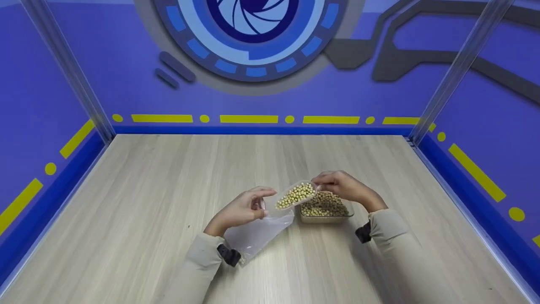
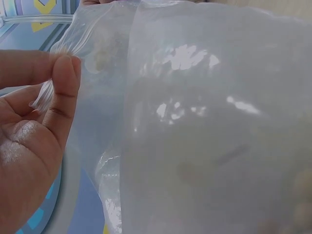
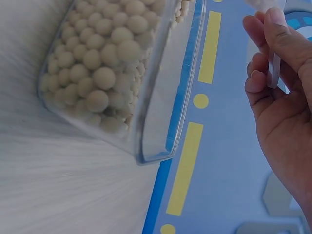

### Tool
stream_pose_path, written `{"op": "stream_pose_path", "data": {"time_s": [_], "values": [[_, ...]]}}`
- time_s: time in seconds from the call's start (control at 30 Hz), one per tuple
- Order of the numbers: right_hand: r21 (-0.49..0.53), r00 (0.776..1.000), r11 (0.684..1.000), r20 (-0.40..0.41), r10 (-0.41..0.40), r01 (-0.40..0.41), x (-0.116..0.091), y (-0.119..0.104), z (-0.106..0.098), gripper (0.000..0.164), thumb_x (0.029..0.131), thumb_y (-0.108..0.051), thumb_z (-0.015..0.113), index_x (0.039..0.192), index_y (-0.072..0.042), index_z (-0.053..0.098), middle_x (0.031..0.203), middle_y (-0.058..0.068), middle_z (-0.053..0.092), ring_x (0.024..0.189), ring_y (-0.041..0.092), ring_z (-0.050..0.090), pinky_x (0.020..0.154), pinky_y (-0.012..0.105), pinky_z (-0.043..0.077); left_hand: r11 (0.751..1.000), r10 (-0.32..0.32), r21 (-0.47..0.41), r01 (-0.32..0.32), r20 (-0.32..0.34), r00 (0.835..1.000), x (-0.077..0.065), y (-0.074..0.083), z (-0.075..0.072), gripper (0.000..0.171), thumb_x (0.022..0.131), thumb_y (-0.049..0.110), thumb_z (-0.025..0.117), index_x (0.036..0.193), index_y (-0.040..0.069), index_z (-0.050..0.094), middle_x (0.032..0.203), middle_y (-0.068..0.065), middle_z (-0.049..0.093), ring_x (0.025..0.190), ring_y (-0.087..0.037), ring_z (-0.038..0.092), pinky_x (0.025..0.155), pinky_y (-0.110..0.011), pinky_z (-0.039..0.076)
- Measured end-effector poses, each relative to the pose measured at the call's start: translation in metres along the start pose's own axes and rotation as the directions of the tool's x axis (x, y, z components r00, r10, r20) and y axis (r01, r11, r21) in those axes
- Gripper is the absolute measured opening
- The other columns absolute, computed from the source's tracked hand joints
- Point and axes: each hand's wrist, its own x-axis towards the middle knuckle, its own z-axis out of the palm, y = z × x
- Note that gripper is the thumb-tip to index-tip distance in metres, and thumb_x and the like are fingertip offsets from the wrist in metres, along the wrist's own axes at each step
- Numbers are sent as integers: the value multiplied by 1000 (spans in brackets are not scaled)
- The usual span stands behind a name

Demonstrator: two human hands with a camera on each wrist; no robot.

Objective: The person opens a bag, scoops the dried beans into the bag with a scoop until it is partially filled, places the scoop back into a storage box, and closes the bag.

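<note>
My left hand (image 1: 236, 210) pinches the gathered edge of a clear zip bag (image 1: 253, 236) between thumb and finger. The bag slants down to the table under that wrist, and its film fills much of the left wrist view. My right hand (image 1: 344, 186) grips the handle of a translucent scoop (image 3: 274, 70). Pale yellow soybeans (image 1: 300, 192) fill the scoop, whose front tip is at the bag's mouth. Below the right hand sits a clear rectangular container (image 1: 325, 220) holding many more soybeans. Whether the scoop's tip touches the bag, I cannot tell.
The wood-grain table (image 1: 160, 181) is enclosed by blue printed walls (image 1: 261, 101) at the back and both sides. Clear corner posts (image 1: 460, 71) stand where the walls meet. A black wrist device (image 1: 229, 255) is on the left sleeve.
</note>
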Motion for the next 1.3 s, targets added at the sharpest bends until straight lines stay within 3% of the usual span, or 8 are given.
{"op": "stream_pose_path", "data": {"time_s": [0.53,1.3], "values": [[-48,997,996,3,-80,80,3,-5,-3,25,91,-5,61,114,4,68,108,18,69,100,32,65,84,43,54,1000,11,22,-12,10,1000,-2,3,0,56,81,-6,58,136,-4,50,144,-19,44,79,-8,50,66,-16,44],[-135,991,982,57,-125,132,6,-16,-8,24,91,-4,61,112,1,70,107,14,70,98,28,66,81,40,55,999,27,43,-28,14,1000,-2,-2,0,55,81,-5,60,135,-5,50,141,-20,46,81,-8,49,71,-17,45]]}}
